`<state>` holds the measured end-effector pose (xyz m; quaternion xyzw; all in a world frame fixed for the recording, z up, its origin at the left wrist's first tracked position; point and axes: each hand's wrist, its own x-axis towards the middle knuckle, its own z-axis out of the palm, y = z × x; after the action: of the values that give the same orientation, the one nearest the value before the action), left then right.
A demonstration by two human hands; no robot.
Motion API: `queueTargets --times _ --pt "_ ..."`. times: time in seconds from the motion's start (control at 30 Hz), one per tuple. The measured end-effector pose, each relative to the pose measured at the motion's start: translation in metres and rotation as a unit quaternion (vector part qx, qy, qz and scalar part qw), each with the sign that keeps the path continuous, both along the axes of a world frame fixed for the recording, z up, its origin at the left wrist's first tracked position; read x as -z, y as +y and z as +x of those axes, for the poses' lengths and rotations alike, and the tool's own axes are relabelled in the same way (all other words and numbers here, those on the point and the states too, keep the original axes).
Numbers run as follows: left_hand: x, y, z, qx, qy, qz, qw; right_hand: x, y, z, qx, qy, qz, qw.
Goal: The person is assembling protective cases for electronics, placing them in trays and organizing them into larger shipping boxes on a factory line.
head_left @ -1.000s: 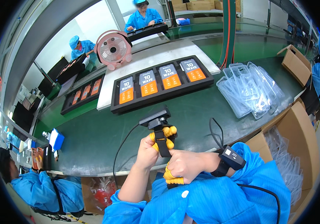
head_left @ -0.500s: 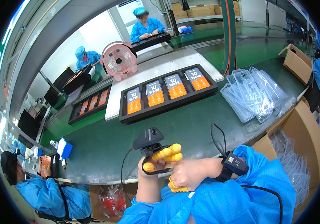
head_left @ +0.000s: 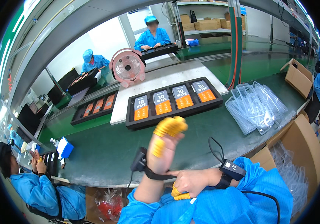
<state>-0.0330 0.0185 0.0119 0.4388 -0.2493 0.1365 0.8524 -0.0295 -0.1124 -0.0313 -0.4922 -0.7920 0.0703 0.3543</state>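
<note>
My left hand is raised above the bench, fingers stretched out and slightly smeared by motion. Yellow finger cots cover its fingers. Around its wrist runs a black wrist strap carrying a small black camera on the outer side. My right hand lies across in front of my chest, its index finger reaching to the strap and the thumb side partly hidden. Its lower fingers, some in yellow cots, curl inward. A black cabled box is strapped to my right forearm.
Beyond the hands, a black tray holds several grey-and-orange packs. Clear plastic cases are piled to the right, beside a carton. A pink fan stands behind. A co-worker sits at left; others work across the bench.
My left hand has risen and straightened its fingers. The strap and camera now sit down at the wrist instead of around the hand. My right hand stays close by. The view has tilted slightly.
</note>
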Motion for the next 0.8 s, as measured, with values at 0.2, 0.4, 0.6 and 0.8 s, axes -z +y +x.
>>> queueTargets --times 0.2,0.4,0.6,0.8 --pt "0.007 0.133 0.037 -0.571 -0.075 0.616 0.538 0.014 -0.065 0.062 0.408 -0.178 0.022 0.895" --pt "0.076 0.257 0.080 -0.549 0.173 0.685 0.447 0.019 -0.143 0.144 0.647 -0.228 0.030 0.727" --pt "0.110 0.360 0.102 -0.644 0.261 0.632 0.343 0.050 -0.105 0.121 0.561 -0.182 -0.022 0.808" --pt "0.136 0.427 0.143 -0.636 0.242 0.678 0.277 0.074 -0.099 0.128 0.577 -0.098 -0.056 0.809"
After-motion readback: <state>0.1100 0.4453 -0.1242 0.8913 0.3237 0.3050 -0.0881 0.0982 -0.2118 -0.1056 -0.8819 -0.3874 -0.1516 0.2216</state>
